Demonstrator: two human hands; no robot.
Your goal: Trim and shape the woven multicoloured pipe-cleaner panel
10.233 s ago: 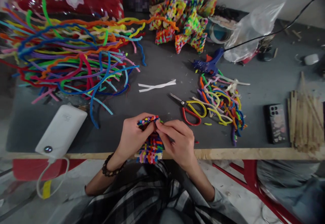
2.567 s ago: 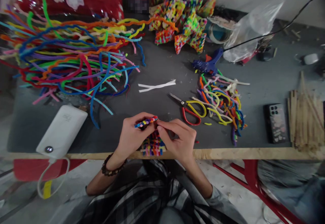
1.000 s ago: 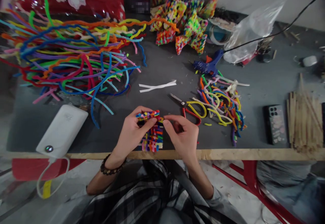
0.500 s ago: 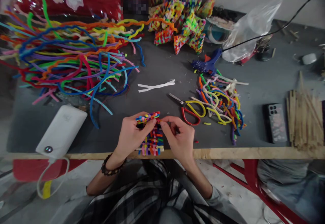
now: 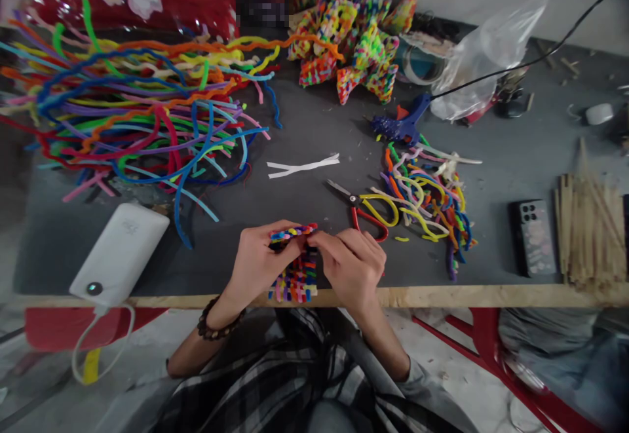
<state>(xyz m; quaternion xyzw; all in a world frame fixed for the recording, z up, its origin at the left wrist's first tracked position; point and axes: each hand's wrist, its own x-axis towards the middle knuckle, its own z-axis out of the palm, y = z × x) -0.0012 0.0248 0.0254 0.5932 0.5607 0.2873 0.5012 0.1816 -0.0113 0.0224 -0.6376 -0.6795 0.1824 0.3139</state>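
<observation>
A woven piece of colourful pipe cleaners point(image 5: 295, 283) is folded over near the table's front edge. My left hand point(image 5: 259, 257) grips its folded upper part, thumb in front and fingers behind. Closed in a pinch, my right hand point(image 5: 354, 266) is at the right end of the fold; its fingertips hide whichever strand they hold there. Yellow-and-red-handled scissors point(image 5: 362, 205) lie open just beyond my right hand. Two white strips point(image 5: 302, 167) lie crossed on the table farther back.
Long loose pipe cleaners point(image 5: 147, 112) cover the back left, with a white power bank point(image 5: 120, 253) in front. Cut pieces point(image 5: 427, 190) and a blue glue gun point(image 5: 405, 124) are right of centre. Woven star shapes point(image 5: 348, 46) are piled behind. A phone point(image 5: 534, 236) and wooden sticks point(image 5: 590, 236) lie right.
My right hand has turned over and shifted slightly right, its fingers curling more. The folded top of the woven piece has tilted and moved a little right and towards me with my left hand.
</observation>
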